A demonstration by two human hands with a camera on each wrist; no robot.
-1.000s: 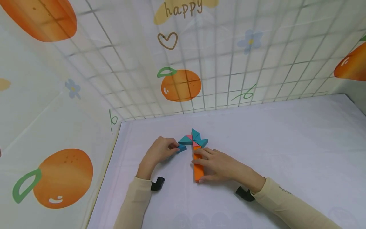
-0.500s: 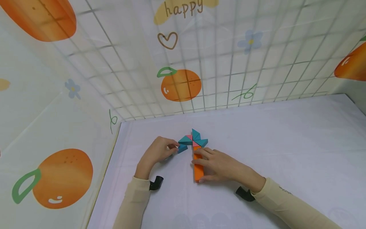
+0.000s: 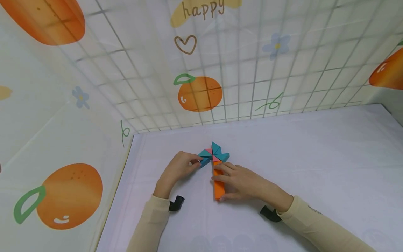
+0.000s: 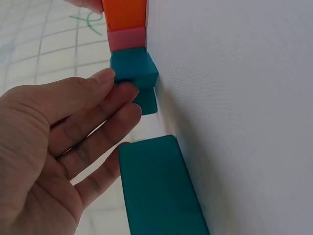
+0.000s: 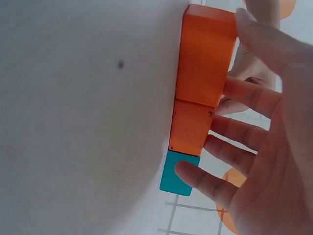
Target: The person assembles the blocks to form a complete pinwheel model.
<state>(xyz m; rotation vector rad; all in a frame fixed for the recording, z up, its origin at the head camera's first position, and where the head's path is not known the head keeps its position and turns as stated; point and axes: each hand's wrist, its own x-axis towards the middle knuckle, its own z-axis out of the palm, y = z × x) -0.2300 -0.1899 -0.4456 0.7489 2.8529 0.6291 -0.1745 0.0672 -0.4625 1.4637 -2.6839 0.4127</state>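
Thumb and fingertips of the left hand (image 3: pixel 181 166) pinch a blue wedge-shaped block (image 3: pixel 205 162) just below a pinwheel of teal (image 3: pixel 216 149) and pink (image 3: pixel 215 158) triangular blocks. In the left wrist view the held block (image 4: pixel 134 66) lies close to a pink block (image 4: pixel 127 39). Beneath the pinwheel runs a column of orange blocks (image 3: pixel 219 191). The right hand (image 3: pixel 244 180) holds this column, fingers across its top and thumb at its near end. In the right wrist view two orange blocks (image 5: pixel 205 54) stand in line, the index finger by a teal block (image 5: pixel 171 183).
Another teal block (image 4: pixel 161 186) lies under the left palm, hidden by the hand in the head view. A white cloth (image 3: pixel 302 164) covers the table. Printed sheets with oranges and a grid (image 3: pixel 239 77) stand behind and at the left.
The left hand first drew slightly back from the blue block, then moved right and pushed it up against the pinwheel's left blade. The right hand has stayed on the orange column.
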